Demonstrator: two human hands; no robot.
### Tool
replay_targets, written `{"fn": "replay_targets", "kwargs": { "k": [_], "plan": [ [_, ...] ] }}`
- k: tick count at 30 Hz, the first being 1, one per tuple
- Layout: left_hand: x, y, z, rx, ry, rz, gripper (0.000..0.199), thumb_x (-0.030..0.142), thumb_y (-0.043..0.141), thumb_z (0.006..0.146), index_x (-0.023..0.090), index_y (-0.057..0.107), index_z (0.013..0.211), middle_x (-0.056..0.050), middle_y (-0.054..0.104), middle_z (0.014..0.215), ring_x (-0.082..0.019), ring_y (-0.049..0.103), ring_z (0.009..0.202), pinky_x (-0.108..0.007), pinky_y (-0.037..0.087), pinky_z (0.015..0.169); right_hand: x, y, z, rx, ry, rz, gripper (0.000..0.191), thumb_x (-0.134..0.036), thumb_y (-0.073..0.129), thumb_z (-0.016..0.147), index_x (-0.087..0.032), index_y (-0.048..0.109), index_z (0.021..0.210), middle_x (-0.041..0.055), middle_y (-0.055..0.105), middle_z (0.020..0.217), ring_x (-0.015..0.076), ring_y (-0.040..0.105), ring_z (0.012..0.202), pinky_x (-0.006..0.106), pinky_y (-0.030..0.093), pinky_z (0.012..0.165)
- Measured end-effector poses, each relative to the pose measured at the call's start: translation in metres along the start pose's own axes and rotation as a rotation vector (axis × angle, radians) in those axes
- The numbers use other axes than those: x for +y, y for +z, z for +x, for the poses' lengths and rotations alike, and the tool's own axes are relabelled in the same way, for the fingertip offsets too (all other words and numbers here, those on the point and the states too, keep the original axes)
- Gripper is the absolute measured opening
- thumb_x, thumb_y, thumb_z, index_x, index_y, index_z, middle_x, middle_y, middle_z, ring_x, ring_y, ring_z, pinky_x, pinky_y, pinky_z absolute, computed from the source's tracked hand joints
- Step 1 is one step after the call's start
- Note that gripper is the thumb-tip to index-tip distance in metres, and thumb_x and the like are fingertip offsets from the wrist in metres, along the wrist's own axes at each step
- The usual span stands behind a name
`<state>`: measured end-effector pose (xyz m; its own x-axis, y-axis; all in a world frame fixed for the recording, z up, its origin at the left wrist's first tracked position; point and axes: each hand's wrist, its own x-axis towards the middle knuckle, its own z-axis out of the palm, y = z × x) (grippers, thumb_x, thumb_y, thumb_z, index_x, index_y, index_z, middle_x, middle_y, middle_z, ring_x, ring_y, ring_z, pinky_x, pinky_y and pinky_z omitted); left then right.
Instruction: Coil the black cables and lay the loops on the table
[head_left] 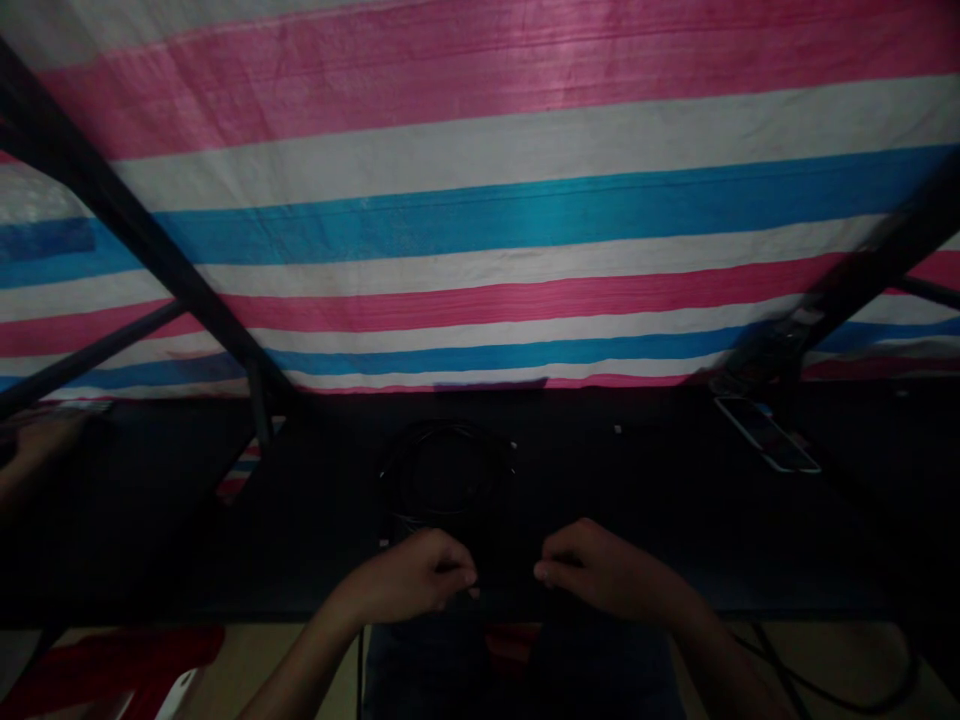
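My left hand [424,572] is just above the front edge of a dark table, its fingers curled in and the thumb against them. A little to the right, my right hand [592,565] mirrors it, closed in a similar pinch. Between the two there is a gap of dark tabletop. Whatever either hand may hold is lost in the dimness. Just beyond my left hand lies a coiled black cable [450,428], with small pale connector ends showing at its sides.
A phone [769,435] lies at the right rear of the table [637,500]. A small pale connector [618,429] rests near the back. Dark metal posts [127,215] slant up on both sides before a striped tarp [525,220]. Another person's hand [45,440] is at far left.
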<state>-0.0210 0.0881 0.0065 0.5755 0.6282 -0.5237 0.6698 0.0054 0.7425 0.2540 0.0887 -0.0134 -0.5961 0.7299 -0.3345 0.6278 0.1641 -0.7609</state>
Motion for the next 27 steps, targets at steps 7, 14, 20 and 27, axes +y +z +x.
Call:
{"fn": "replay_targets", "kwargs": {
  "k": [7,14,20,27],
  "plan": [
    [-0.003,0.024,0.011,0.171,0.035,0.1,0.024,0.027,0.054,0.088,0.018,0.076,0.081,0.0,0.064,0.068,-0.013,0.052,0.063,-0.025,0.033,0.059,-0.001,0.017,0.012,-0.096,-0.003,-0.021,0.027,-0.024,0.06,0.085,-0.015,0.065,0.06,-0.0053,0.047,0.053,0.0087,0.041,0.052,0.025,0.025,0.051],
    [-0.012,-0.008,-0.016,0.056,-0.102,-0.004,0.042,0.043,0.044,0.098,0.017,0.077,0.1,0.003,0.053,0.058,-0.011,0.048,0.054,-0.022,0.035,0.055,0.02,-0.006,-0.004,-0.063,0.037,0.007,0.024,-0.021,0.058,0.086,-0.015,0.071,0.068,-0.0023,0.057,0.061,0.0103,0.046,0.058,0.025,0.031,0.056],
    [-0.014,0.007,-0.005,-0.111,0.015,0.1,0.032,0.029,0.05,0.091,0.021,0.08,0.081,0.003,0.051,0.053,-0.009,0.039,0.046,-0.021,0.026,0.046,0.017,-0.002,-0.007,-0.033,0.059,-0.035,0.02,-0.022,0.061,0.085,-0.015,0.07,0.069,-0.0015,0.059,0.063,0.0115,0.05,0.06,0.025,0.032,0.056],
    [-0.012,0.058,0.02,-0.138,-0.104,0.292,0.02,0.019,0.06,0.077,0.023,0.077,0.066,-0.003,0.075,0.068,-0.016,0.058,0.055,-0.026,0.034,0.05,0.0,0.003,-0.005,-0.055,0.072,-0.099,0.021,-0.017,0.063,0.08,-0.015,0.064,0.059,-0.0058,0.046,0.053,0.0079,0.039,0.051,0.026,0.023,0.05]
  ]
}}
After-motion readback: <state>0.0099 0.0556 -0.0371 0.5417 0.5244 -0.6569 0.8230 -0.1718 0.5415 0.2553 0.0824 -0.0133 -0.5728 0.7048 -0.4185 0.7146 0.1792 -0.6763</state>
